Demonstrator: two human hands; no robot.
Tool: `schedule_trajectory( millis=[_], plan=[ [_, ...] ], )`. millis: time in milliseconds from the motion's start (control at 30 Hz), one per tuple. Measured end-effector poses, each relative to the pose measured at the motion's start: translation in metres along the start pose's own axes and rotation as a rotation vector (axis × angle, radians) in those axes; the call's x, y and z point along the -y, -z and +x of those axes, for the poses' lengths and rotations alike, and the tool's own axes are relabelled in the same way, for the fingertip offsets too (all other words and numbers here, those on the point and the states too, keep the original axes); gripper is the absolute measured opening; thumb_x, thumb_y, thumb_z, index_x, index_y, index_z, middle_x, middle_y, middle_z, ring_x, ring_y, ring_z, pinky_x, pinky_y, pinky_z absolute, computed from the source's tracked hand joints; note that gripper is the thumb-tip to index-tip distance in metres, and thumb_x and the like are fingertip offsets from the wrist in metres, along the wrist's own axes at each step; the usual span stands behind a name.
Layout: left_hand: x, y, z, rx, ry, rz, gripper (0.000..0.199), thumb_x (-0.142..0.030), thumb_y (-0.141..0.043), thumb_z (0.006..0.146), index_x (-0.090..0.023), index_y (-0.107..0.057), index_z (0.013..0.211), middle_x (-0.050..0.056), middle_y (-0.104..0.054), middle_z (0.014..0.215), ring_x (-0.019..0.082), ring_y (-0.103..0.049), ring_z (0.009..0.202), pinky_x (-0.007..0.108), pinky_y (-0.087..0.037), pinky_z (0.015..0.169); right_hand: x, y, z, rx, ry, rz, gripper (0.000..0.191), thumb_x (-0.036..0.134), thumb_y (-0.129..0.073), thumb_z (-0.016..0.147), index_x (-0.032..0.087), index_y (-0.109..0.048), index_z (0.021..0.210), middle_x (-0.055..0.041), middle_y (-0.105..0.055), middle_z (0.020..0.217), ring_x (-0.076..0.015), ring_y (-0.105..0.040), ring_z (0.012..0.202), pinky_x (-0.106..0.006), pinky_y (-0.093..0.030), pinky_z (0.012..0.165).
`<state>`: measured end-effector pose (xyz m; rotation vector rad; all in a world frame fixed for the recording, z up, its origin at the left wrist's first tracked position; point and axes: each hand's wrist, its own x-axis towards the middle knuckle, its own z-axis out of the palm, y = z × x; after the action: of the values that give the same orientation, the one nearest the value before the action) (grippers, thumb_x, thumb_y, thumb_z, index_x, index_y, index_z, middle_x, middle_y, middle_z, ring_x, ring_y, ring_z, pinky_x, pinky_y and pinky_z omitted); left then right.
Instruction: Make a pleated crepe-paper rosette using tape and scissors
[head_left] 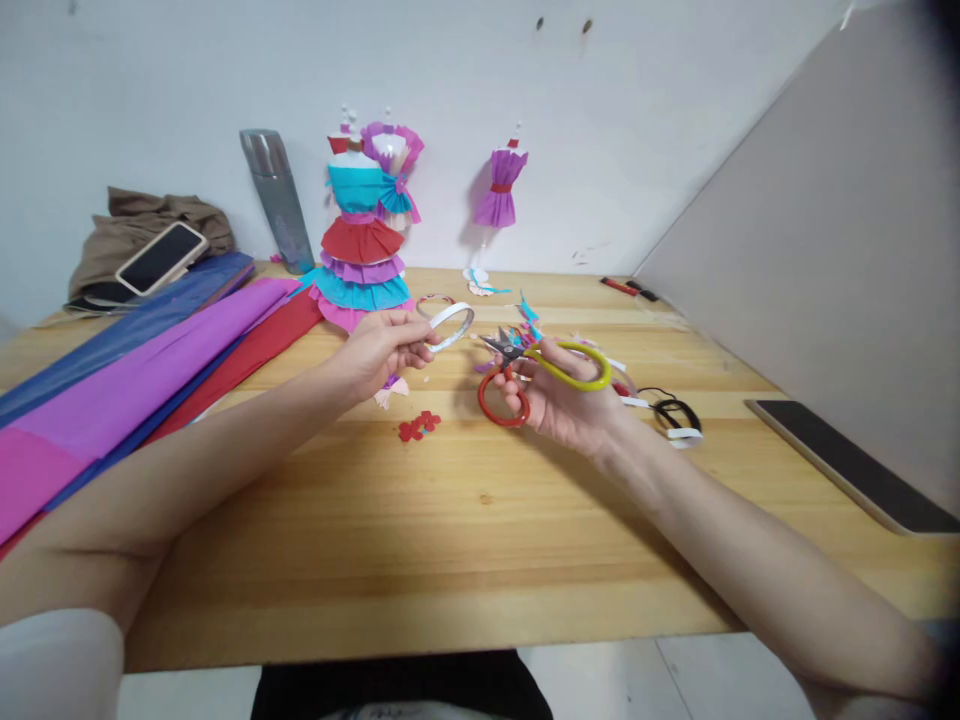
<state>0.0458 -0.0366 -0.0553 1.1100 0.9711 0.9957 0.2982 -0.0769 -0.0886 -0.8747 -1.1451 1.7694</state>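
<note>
My left hand (386, 350) pinches a roll of white tape (466, 322) between thumb and fingers, above the wooden table (450, 560). To its right, my right hand (559, 405) holds scissors (574, 367) with one yellow and one red handle; their blades are parted and point left toward the roll without touching it. Red paper flowers (420, 427) lie on the table below the hands. Behind my left hand stands a dress form in tiered crepe paper (361, 240).
Crepe paper rolls (157, 370) cover the left side, near a phone (162, 258) and a steel bottle (277, 200). A small purple dress form (501, 190) stands at the back. Colored scraps (529, 312) lie behind the scissors. A dark tablet (855, 465) rests at right.
</note>
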Motion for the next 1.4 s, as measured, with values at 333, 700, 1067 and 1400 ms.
schedule_trajectory(
  millis=[333,700,1067,1400],
  plan=[
    [0.003,0.005,0.003,0.049,0.018,0.006,0.018,-0.013,-0.071,0.089,-0.013,-0.072,0.071,0.003,-0.068,0.064,0.007,-0.059,0.055,0.016,-0.049,0.055,-0.009,-0.029,-0.009,-0.044,-0.177,0.068,0.039,0.060,-0.064,0.091,0.021,-0.064,0.098,-0.0090,-0.076,0.084,-0.0199,-0.070,0.062,-0.033,-0.058,0.061],
    [0.009,0.002,0.001,0.076,0.014,0.015,0.013,-0.011,-0.073,0.084,-0.009,-0.074,0.071,0.006,-0.069,0.067,0.009,-0.060,0.056,0.020,-0.049,0.057,-0.011,-0.040,-0.018,0.136,-0.176,0.010,0.049,0.061,-0.075,0.084,0.022,-0.065,0.111,-0.0047,-0.075,0.080,-0.0211,-0.071,0.067,-0.036,-0.056,0.067],
    [0.012,-0.007,-0.009,0.142,0.057,0.045,0.011,-0.013,-0.077,0.080,-0.010,-0.073,0.071,0.005,-0.066,0.060,0.009,-0.059,0.054,0.019,-0.041,0.053,-0.014,-0.040,-0.015,0.137,-0.109,-0.003,0.056,0.068,-0.074,0.082,0.022,-0.062,0.111,-0.0071,-0.077,0.088,-0.0188,-0.068,0.066,-0.034,-0.055,0.067],
    [0.014,-0.012,-0.009,0.131,0.031,-0.012,0.015,-0.014,-0.075,0.081,-0.011,-0.069,0.069,0.004,-0.067,0.063,0.008,-0.058,0.053,0.019,-0.043,0.054,-0.017,-0.045,-0.013,0.113,-0.054,-0.011,0.070,0.080,-0.069,0.079,0.022,-0.062,0.118,-0.0089,-0.075,0.092,-0.0220,-0.070,0.072,-0.031,-0.050,0.058]
  ],
)
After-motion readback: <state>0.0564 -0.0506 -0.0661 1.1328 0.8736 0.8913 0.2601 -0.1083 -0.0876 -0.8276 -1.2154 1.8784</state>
